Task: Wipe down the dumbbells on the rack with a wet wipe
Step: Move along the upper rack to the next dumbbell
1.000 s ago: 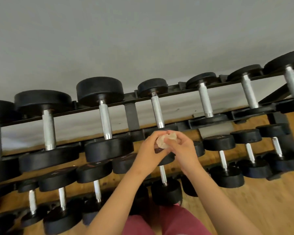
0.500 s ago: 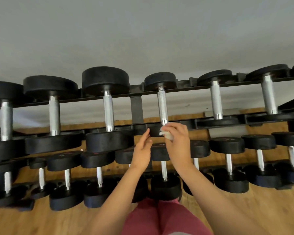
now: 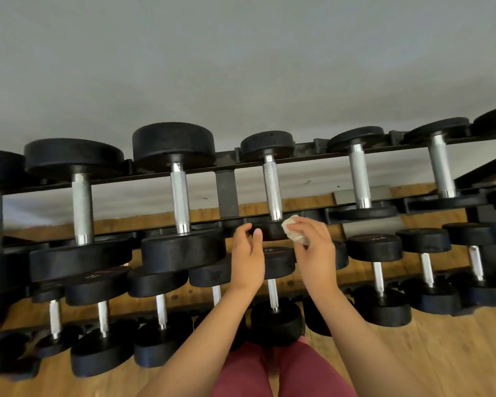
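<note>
At top tier of rack, centre: gripping crumpled wet wipe in right hand, fingers curled round it, just beside lower end of knurled dumbbell handle; can't tell if touching. Holding left hand up alongside, empty, fingers loosely curled, slightly apart, near same dumbbell's front head; contact unclear. Facing smaller dumbbells on tiers below.
</note>
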### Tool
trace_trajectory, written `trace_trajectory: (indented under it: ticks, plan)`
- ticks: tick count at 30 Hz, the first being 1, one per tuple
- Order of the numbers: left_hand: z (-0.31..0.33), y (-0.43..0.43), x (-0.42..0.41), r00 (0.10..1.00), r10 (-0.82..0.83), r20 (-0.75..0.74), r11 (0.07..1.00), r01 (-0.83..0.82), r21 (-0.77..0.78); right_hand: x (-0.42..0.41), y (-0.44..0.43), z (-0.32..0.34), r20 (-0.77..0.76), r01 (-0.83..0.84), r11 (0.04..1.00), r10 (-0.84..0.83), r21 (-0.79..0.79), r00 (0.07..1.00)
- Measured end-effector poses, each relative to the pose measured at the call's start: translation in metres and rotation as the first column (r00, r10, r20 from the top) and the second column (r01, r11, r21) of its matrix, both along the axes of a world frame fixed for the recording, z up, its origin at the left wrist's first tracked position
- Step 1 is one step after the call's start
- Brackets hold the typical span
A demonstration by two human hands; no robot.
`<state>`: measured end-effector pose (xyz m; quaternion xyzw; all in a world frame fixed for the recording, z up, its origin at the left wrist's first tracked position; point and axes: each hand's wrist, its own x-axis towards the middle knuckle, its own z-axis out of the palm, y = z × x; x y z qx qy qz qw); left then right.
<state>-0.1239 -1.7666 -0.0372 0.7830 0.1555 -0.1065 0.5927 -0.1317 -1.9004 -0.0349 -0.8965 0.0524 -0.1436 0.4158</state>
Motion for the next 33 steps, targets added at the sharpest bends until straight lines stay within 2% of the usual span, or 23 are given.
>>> trace_trajectory:
  ticks: [2, 4, 7, 12, 16, 18, 20, 23, 28, 31, 33]
  plan:
    - [0.001, -0.008, 0.008, 0.999, 0.044, 0.015, 0.998, -0.045, 0.041, 0.001, -0.012, -0.003, -0.073, 0.089, 0.989, -0.081, 0.120, 0.994]
    - [0.001, -0.019, 0.019, 0.992, 0.127, 0.016, 0.991, -0.127, 0.049, 0.005, -0.027, -0.011, -0.233, 0.179, 0.965, -0.132, 0.191, 0.963]
    - [-0.006, -0.042, 0.037, 0.956, 0.286, -0.062, 0.958, -0.286, 0.019, 0.013, -0.041, -0.023, -0.393, 0.193, 0.957, -0.096, 0.215, 0.915]
    - [-0.009, -0.068, 0.052, 0.830, 0.546, -0.112, 0.837, -0.536, 0.110, 0.023, -0.042, -0.008, -0.328, 0.133, 0.953, -0.038, 0.272, 0.944]
    - [-0.003, -0.064, 0.059, 0.824, 0.531, -0.199, 0.847, -0.516, 0.125, 0.052, -0.054, 0.021, -0.243, -0.041, 0.940, 0.129, 0.339, 0.961]
    - [-0.003, -0.062, 0.061, 0.850, 0.508, -0.140, 0.849, -0.467, 0.247, 0.082, -0.055, 0.039, -0.163, -0.074, 0.941, 0.135, 0.331, 0.977]
    - [-0.005, -0.062, 0.059, 0.870, 0.491, -0.041, 0.845, -0.464, 0.266, 0.117, -0.048, 0.056, -0.041, -0.096, 0.942, 0.115, 0.323, 0.993]
    - [-0.011, -0.062, 0.059, 0.876, 0.476, 0.078, 0.854, -0.482, 0.199, 0.165, -0.032, 0.064, 0.088, -0.157, 0.960, 0.140, 0.230, 0.986]
    - [-0.014, -0.062, 0.059, 0.875, 0.475, 0.093, 0.857, -0.484, 0.178, 0.190, -0.005, 0.052, 0.144, -0.239, 0.970, 0.243, -0.048, 0.959]
    - [-0.012, -0.062, 0.059, 0.869, 0.483, 0.102, 0.853, -0.494, 0.167, 0.197, 0.016, 0.052, 0.182, -0.377, 0.908, 0.408, -0.185, 0.894]
    - [-0.011, -0.062, 0.058, 0.869, 0.484, 0.101, 0.855, -0.494, 0.155, 0.204, 0.031, 0.052, 0.113, -0.488, 0.823, 0.536, -0.290, 0.837]
